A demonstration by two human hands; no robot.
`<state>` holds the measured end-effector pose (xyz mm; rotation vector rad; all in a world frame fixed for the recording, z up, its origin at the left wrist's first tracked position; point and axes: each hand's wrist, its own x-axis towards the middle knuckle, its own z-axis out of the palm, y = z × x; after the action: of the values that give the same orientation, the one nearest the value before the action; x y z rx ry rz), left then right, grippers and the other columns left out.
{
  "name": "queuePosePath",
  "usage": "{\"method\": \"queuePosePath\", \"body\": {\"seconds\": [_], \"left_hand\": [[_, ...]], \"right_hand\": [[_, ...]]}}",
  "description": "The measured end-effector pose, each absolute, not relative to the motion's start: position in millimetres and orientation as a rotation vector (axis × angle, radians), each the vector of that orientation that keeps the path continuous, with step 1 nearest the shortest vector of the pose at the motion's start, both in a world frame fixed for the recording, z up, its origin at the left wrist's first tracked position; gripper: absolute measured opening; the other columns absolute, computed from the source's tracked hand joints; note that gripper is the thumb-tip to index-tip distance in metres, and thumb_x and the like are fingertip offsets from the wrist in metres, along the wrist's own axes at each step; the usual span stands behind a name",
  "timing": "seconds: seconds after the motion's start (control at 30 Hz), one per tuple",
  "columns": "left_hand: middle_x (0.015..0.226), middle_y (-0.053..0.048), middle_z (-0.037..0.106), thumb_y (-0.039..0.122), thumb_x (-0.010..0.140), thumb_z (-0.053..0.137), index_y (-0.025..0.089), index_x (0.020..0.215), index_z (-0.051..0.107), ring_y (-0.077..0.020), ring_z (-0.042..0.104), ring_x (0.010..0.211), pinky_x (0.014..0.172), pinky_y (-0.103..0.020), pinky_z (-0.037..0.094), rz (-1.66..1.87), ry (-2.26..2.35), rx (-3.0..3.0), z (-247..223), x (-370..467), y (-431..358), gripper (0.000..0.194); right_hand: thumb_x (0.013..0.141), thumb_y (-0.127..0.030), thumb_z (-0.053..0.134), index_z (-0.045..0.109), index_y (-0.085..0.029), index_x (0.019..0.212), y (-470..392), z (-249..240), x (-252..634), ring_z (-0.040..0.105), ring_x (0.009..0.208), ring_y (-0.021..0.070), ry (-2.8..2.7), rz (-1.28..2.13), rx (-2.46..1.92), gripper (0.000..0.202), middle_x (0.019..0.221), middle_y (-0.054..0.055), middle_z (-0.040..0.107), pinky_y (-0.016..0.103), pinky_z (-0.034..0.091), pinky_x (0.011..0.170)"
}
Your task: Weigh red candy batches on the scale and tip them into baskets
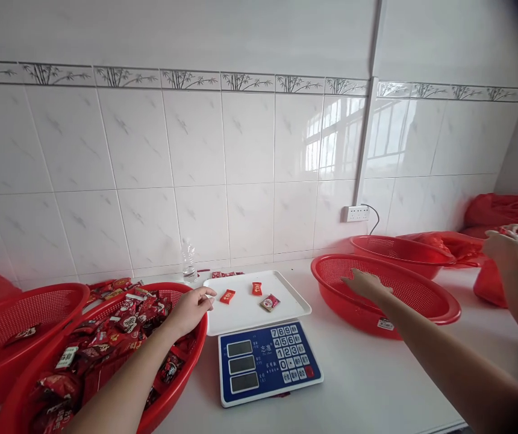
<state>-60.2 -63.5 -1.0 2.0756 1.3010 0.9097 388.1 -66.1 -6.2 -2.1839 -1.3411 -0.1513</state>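
Note:
My left hand (194, 308) hovers at the right rim of a red basket (182, 374) and the left edge of a white tray (250, 313). Its fingers are loosely bent and apart, with nothing visible in them. Small red wrapped packets (127, 322) fill that basket. On the tray lie two orange-red packets (227, 296) and a darker red one (270, 302). Over another red basket (331, 301) on the right is my right hand (367, 284), fingers stretched out and apart. A blue scale panel (268, 361) sits in front of the tray.
A clear plastic bottle (189, 262) stands by the tiled wall. Another red basket (60, 301) is at far left. Behind my right hand is a further basket (390, 246). At the right edge, another person's hands (512, 241) work near red bags (489, 283).

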Motion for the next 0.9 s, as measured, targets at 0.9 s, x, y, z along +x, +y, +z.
{"method": "queuePosePath", "body": {"seconds": [0.9], "left_hand": [[0.072, -0.003, 0.067, 0.033, 0.078, 0.048, 0.017, 0.1, 0.064, -0.0204, 0.063, 0.075, 0.073, -0.03, 0.046, 0.92, 1.311, 2.101, -2.8, -60.4, -63.0, 0.031]], "right_hand": [[0.088, -0.034, 0.052, 0.054, -0.018, 0.115, -12.8, -31.0, 125.2, 0.057, 0.098, 0.0189, -2.416, 0.054, -1.555, 0.031, 0.117, 0.008, 0.056, 0.041, 0.049, 0.082]]}}
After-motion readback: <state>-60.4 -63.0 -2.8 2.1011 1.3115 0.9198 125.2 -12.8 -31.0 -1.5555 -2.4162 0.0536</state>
